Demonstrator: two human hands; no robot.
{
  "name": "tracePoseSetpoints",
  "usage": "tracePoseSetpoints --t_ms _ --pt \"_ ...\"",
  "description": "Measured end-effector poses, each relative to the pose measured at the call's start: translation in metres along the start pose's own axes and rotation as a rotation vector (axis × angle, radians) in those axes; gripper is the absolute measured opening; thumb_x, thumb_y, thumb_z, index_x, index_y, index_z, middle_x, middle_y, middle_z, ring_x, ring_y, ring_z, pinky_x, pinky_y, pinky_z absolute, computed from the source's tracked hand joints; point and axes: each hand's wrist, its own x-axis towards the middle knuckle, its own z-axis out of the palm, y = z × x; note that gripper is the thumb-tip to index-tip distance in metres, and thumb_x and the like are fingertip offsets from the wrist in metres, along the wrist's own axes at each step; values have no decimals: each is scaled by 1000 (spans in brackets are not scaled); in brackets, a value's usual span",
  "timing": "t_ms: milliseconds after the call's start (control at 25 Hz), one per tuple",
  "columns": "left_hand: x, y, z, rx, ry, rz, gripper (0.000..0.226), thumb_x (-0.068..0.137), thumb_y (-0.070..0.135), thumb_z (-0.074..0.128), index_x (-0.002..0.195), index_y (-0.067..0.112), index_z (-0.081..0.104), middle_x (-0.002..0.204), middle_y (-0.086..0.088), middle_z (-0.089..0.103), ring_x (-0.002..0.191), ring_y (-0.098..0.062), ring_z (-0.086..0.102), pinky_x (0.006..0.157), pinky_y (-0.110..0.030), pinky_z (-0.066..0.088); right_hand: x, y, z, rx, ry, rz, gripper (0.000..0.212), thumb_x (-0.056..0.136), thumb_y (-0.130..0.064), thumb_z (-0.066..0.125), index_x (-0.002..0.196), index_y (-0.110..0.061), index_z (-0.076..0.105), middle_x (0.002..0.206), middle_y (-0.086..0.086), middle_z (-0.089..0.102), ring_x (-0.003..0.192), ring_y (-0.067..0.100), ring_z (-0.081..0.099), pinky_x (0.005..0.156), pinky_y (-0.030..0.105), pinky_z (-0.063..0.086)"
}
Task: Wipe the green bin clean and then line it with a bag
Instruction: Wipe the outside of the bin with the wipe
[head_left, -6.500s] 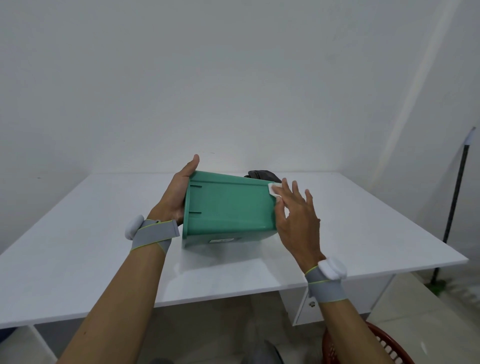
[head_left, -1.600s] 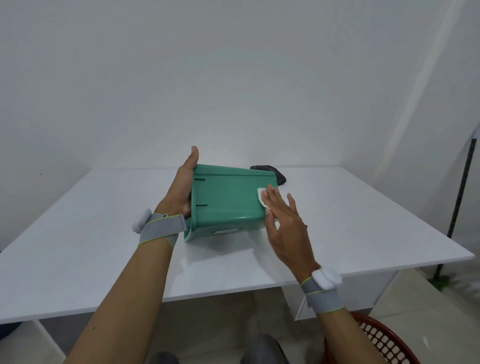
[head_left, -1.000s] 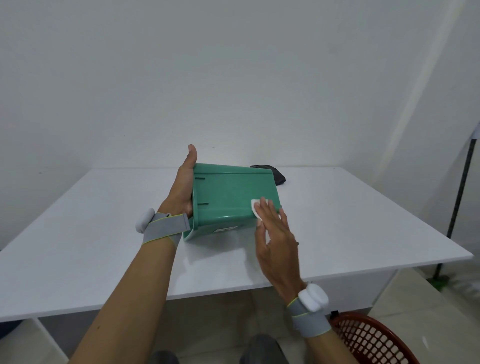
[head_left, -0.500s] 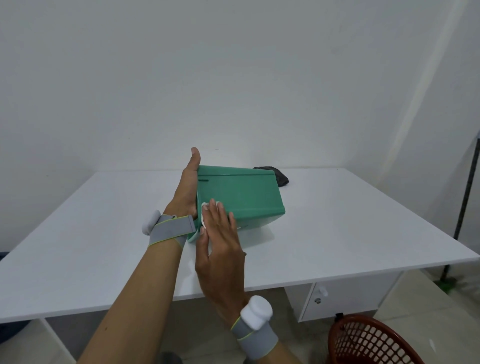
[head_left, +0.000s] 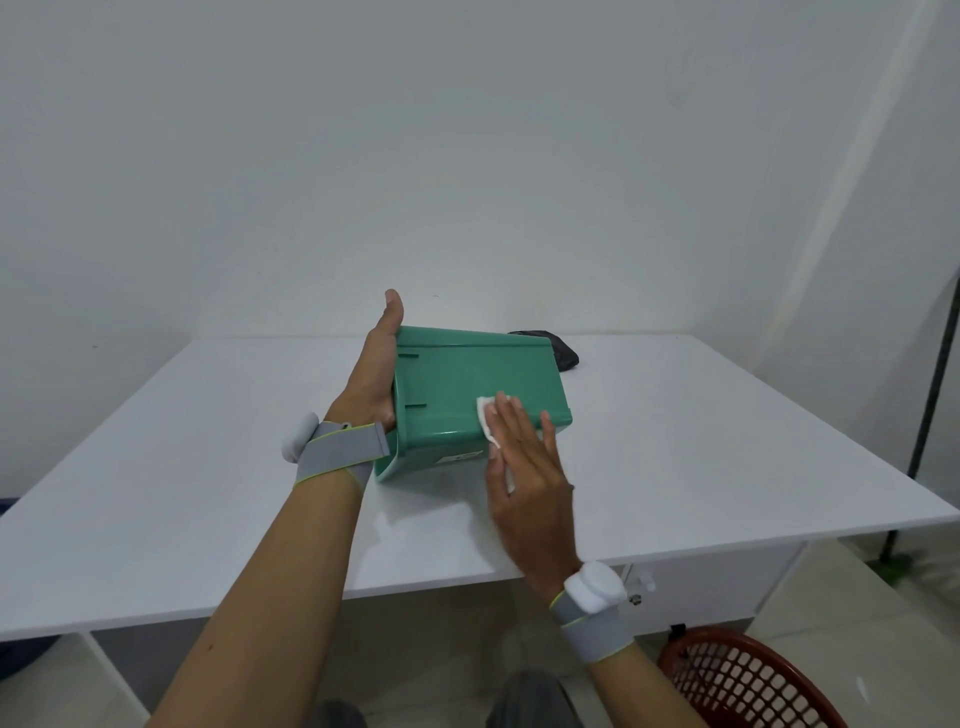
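The green bin (head_left: 475, 400) lies on its side on the white bench (head_left: 701, 447), tipped a little, its long axis running left to right, with the open mouth turned toward the left hand (head_left: 375, 379) and the closed base pointing right. That left grip is at the mouth end: the palm lies against the rim, the thumb points up past the top edge, and the fingers are out of sight, seemingly inside the opening, so the bin is held from that end. The right hand (head_left: 524, 467) comes up from the near side, fingers straight and lying flat, pressing a small white wipe (head_left: 487, 418) onto the bin's upward-facing wall toward the base end; nothing is curled round the wipe, it is only pinned under the fingertips. From this grip most of the wall stretches away to the left, along the long axis, so a wiping stroke would probably run that way, toward the holding hand. Behind the bin's base, beyond the right grip, a dark crumpled thing, likely the bag (head_left: 563, 353), rests on the bench, nearer the right hand than the left. The lining step looks not yet begun.
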Motion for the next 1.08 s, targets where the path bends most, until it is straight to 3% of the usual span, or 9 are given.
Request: tracePoseSetpoints --t_ms 320,480,760,920,1000,1080 --pt "-1 0 0 -12 16 -4 86 95 84 43 117 6 73 107 -22 80 92 -37 80 62 -46 65 3 46 -18 4 7 142 45 108 -16 46 153 -12 48 159 -1 45 151 12 36 124 53 29" --pt "0 0 2 -8 19 -6 85 95 83 44 116 7 73 107 -22 80 92 -38 80 62 -47 65 3 48 -19 105 17 191 44 108 -14 48 152 -14 51 159 -4 46 151 12 36 120 42 40" --pt "8 12 -1 -21 67 -40 74 100 75 46 117 7 71 106 -22 80 84 -36 81 54 -45 63 15 37 -26 110 83 169 39 108 -15 48 145 -10 58 154 1 52 148 14 42 120 28 38" --pt "6 12 -2 -119 43 -75 80 98 76 49 124 4 71 112 -23 79 90 -39 80 57 -48 64 25 35 -32 79 80 196 37 107 -16 49 141 -15 63 148 -3 59 142 6 48 116 26 42" --pt "4 7 -5 -177 41 -63 77 97 74 52 113 4 78 110 -23 79 89 -39 80 57 -49 64 32 34 -31 81 56 225 37 107 -17 49 141 -17 64 147 -6 59 141 3 47 116 26 42" --pt "3 1 -9 -189 48 -36 74 100 69 52 88 4 85 94 -20 81 79 -36 81 55 -45 64 39 35 -28 70 27 241 37 106 -18 50 140 -19 64 146 -7 60 140 1 48 115 25 42"
